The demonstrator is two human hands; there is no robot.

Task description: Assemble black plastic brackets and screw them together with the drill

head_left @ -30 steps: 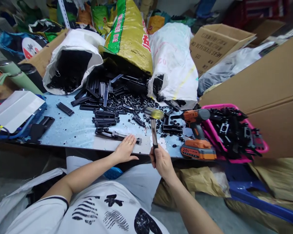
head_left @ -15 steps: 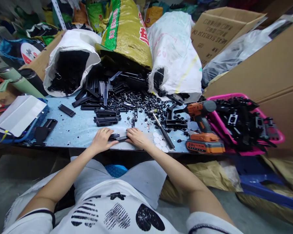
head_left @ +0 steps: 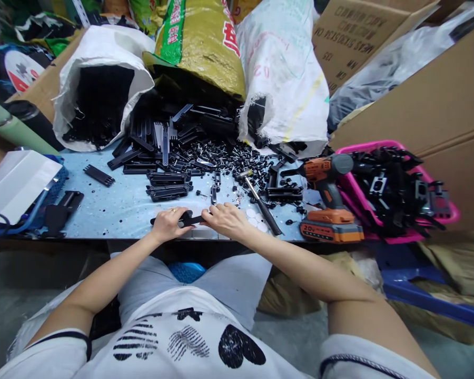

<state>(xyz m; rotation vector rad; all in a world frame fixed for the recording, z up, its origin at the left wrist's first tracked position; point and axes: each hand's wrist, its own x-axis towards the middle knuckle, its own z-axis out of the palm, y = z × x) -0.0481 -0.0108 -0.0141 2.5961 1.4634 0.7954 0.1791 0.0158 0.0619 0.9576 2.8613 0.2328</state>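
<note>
Black part [head_left: 198, 219]: long, narrow, at the front edge of the worktop [head_left: 118, 210], near the middle of that edge. Both hands are on it. Left hand [head_left: 169, 225] is clamped on the left portion, thumb toward the front edge, with a tip poking out past the knuckles. Right hand [head_left: 224, 219] has its fingers closed on the right end. Only a short span shows between them; can't tell if the part touches the worktop.

Handling, my guess: light, stiff plastic, maybe with a hinge. Smooth faces, so a bit slippery. Not very fragile, but thin ends could crack if bent sideways. Best hold: one hand per end, thumb and fingers across the narrow width, off any joint.

Around it: small black piece [head_left: 214, 195] just behind the right hand. Hammer [head_left: 264, 206] to the right, handle toward the front edge, near the right forearm. White discs [head_left: 256, 216] between hammer and right hand. Cordless drill [head_left: 324, 195] stands farther right, pink basket [head_left: 453, 211] beside it. Stacked black parts [head_left: 169, 185] sit behind the left hand. Loose fasteners [head_left: 221, 155] spread toward the back; these limit reach that way most.
</note>
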